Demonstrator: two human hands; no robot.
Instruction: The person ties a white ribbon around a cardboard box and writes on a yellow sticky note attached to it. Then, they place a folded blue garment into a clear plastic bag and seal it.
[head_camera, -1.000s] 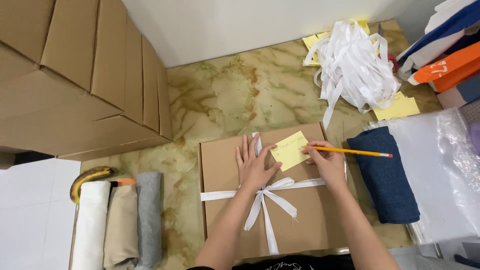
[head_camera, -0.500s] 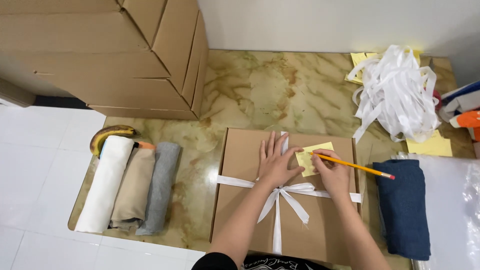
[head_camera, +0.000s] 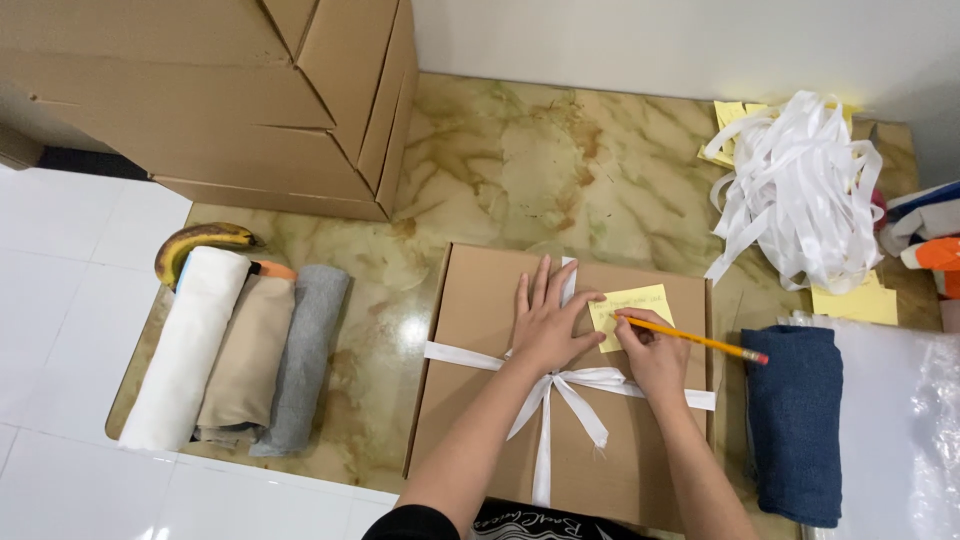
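Note:
A flat brown cardboard box (head_camera: 480, 320) tied with a white ribbon bow (head_camera: 560, 400) lies on the marble surface in front of me. A yellow sticky note (head_camera: 640, 303) sits on its lid. My left hand (head_camera: 548, 325) lies flat on the lid beside the note, fingers spread, touching the note's left edge. My right hand (head_camera: 655, 355) grips a yellow pencil (head_camera: 705, 342) with its tip on the note; the pink eraser end points right.
Three rolled cloths, white (head_camera: 185, 350), tan (head_camera: 245, 355) and grey (head_camera: 305, 355), lie at left beside a banana (head_camera: 195, 243). Large cardboard boxes (head_camera: 230, 100) stand at back left. A heap of white ribbon (head_camera: 795, 190), yellow notes (head_camera: 855, 300) and folded blue cloth (head_camera: 795, 420) lie at right.
The camera view has shifted, so the box and hands sit lower and more central. Both hands stay on the lid, with the pencil still at the note.

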